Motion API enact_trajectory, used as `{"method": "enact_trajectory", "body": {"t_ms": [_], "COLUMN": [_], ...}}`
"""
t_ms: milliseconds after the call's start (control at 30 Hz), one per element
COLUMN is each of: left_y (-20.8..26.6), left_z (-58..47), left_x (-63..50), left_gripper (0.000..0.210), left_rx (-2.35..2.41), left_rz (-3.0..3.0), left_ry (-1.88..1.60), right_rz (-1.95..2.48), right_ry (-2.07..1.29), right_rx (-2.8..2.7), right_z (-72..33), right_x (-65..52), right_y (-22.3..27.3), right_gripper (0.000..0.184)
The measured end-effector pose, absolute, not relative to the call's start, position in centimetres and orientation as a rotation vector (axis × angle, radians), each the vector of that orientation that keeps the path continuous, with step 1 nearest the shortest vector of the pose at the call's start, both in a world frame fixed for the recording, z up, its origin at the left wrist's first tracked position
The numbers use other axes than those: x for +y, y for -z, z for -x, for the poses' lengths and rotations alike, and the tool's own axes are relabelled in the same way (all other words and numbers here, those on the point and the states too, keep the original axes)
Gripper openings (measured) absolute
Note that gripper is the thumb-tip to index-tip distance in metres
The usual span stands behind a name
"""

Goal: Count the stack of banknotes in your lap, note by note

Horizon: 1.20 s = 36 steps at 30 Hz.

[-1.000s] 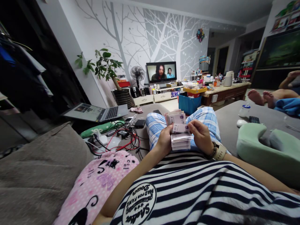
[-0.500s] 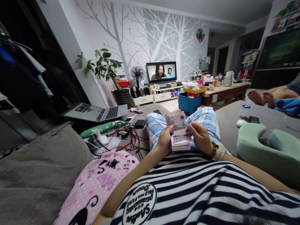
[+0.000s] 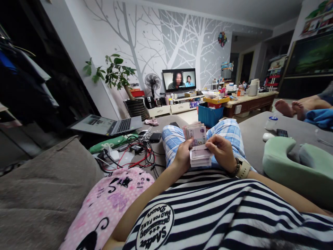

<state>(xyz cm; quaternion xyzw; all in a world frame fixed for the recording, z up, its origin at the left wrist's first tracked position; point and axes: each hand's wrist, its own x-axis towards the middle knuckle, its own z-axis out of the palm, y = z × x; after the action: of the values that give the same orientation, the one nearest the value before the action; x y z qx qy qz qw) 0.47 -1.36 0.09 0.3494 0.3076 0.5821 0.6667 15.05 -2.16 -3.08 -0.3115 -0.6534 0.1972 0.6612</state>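
A thick stack of purple-grey banknotes (image 3: 197, 134), the top one marked with a 5, is held above my lap. My left hand (image 3: 184, 152) is closed round the stack's left side, its thumb pressed on the notes. The near part of the stack folds down toward my belly. On the right side, my right hand (image 3: 222, 149) has thumb and fingertips pinched at the edge of a note near the fold. A pale watch (image 3: 244, 168) and a dark bracelet sit on that wrist. Blue plaid trousers (image 3: 229, 130) lie beneath the notes.
Left of me are an open laptop (image 3: 106, 125), tangled cables (image 3: 140, 149) and a pink blanket (image 3: 114, 201). A green neck pillow (image 3: 279, 156), a white mouse (image 3: 267, 137) and a jar lie on the right. Another person's feet (image 3: 290, 107) rest at the far right.
My right hand has shifted slightly left and bent its fingers down over the notes. The note edge it pinched stood raised before and now lies lower. My left hand stays put.
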Motion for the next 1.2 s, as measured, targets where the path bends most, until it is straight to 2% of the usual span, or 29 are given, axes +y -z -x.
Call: {"method": "enact_trajectory", "body": {"t_ms": [167,567,867,1200], "left_y": [0.4,0.7,0.5,0.1], "left_z": [-0.3,-0.4,-0.5,-0.4], "left_x": [-1.2,-1.2,-0.8,-1.2], "left_gripper": [0.017,0.016,0.028,0.029], "left_rx": [0.625,0.619,0.557,0.607], "left_rz": [-0.808,-0.835,-0.775,-0.841], "left_ry": [-1.283,-1.283,-1.255,-1.285], "right_rz": [0.724,0.865,0.784,0.748], "right_ry": [-0.415,-0.478,-0.423,-0.39], "right_rx": [-1.437,-1.324,-1.394,-1.484], "right_z": [-15.4,-15.3,-15.1,-15.2], "right_x": [-1.8,-0.8,-1.7,-1.9], "right_y": [3.1,2.9,2.8,2.9], "right_gripper": [0.044,0.037,0.036,0.03]}}
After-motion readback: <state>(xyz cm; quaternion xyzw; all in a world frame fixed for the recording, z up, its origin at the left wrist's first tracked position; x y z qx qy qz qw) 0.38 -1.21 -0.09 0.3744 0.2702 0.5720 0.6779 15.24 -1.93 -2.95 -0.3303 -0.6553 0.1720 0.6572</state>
